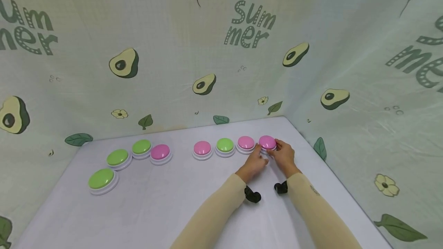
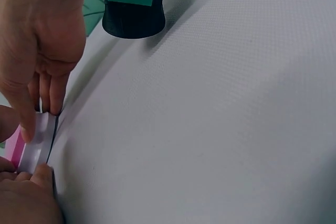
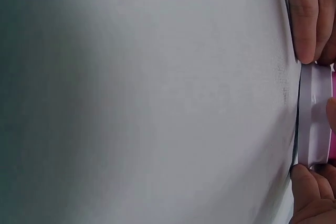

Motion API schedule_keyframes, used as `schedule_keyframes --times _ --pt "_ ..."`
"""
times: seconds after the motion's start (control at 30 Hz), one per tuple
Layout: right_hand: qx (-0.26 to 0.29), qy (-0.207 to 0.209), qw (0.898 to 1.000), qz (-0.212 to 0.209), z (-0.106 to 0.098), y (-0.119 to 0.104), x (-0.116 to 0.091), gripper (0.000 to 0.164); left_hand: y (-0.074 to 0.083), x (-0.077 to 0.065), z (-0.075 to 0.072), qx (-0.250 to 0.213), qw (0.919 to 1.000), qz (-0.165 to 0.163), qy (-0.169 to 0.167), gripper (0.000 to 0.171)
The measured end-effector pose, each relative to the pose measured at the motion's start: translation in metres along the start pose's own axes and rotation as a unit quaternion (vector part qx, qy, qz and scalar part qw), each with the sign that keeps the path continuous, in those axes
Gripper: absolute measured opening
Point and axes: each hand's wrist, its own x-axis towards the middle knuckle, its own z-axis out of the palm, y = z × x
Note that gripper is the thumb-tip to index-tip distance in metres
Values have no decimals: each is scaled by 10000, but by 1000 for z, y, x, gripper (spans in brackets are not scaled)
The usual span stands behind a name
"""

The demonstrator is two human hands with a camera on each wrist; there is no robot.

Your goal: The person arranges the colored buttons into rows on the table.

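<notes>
In the head view a magenta push button [image 1: 267, 141] on a white base stands at the right end of a row. My right hand [image 1: 284, 158] grips its base, thumb at the front and fingers on the right side. From the left, my left hand [image 1: 254, 164] touches the same button with outstretched fingers, close to a pink push button [image 1: 246, 142]. The left wrist view shows the white base [image 2: 41, 142] side-on between both hands, the right thumb across its front. In the right wrist view the base [image 3: 315, 114] also lies between fingertips; both hands are cut off there.
Left of these stand a green button [image 1: 225, 145] and another pink button [image 1: 202, 148]. Farther left are a second magenta button [image 1: 160, 151] and several green buttons [image 1: 117, 157]. A white cloth covers the table [image 1: 155, 210]; printed curtains [image 1: 166, 41] rise behind and to the right.
</notes>
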Motion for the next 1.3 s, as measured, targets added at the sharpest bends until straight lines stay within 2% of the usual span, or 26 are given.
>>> schedule_keyframes --times 0.27,0.63,0.97,1.1,1.3 --pt "57 -7 10000 -53 -1 2 6 66 1 4 -2 112 9999 -1 -56 80" --pt "32 -44 9999 117 2 5 14 67 1 6 -3 119 9998 81 -147 80" --pt "-12 -109 9998 169 -1 -2 13 66 -1 9 -3 201 9995 78 -216 82" --pt "-51 -130 9998 142 -1 -4 12 66 -3 10 -2 296 9994 46 -186 83" --pt "-155 -127 9997 158 -4 -5 10 66 -5 11 -1 686 9971 227 -234 83"
